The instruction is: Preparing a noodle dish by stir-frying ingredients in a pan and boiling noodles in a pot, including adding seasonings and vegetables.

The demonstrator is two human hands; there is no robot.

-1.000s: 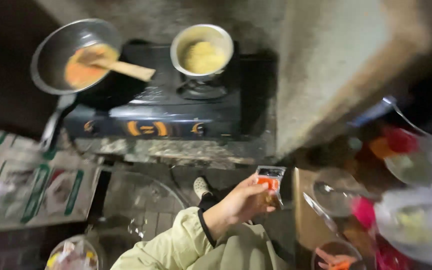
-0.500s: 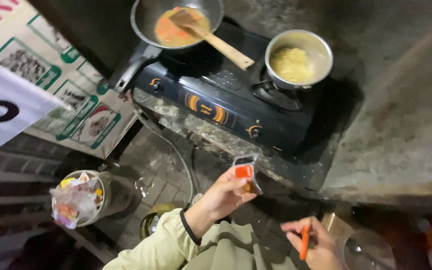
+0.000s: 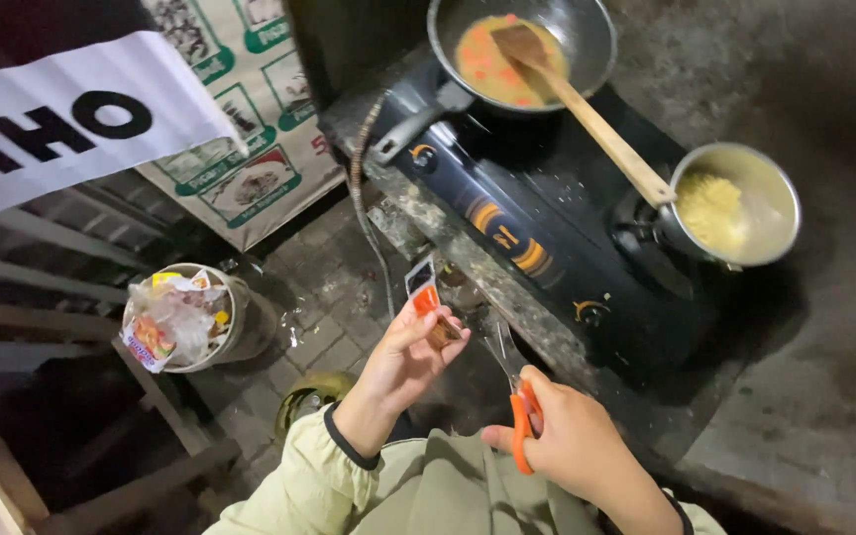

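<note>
Orange-handled scissors (image 3: 514,396) sit gripped in my right hand (image 3: 572,446), blades open. My left hand (image 3: 403,362) pinches a small orange sachet (image 3: 422,289) upright, just off the counter (image 3: 824,416) edge below the stove (image 3: 537,228).

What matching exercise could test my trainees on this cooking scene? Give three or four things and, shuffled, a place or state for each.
Things:
1. small orange and white sachet
2. orange-handled metal scissors
3. long wooden spatula
4. small steel pot of yellow noodles

Places or states:
A. resting in the dark frying pan of orange sauce
B. held in the right hand
C. pinched in the left hand
D. on the black stove, right burner

Pairs: 1-C, 2-B, 3-A, 4-D
</note>
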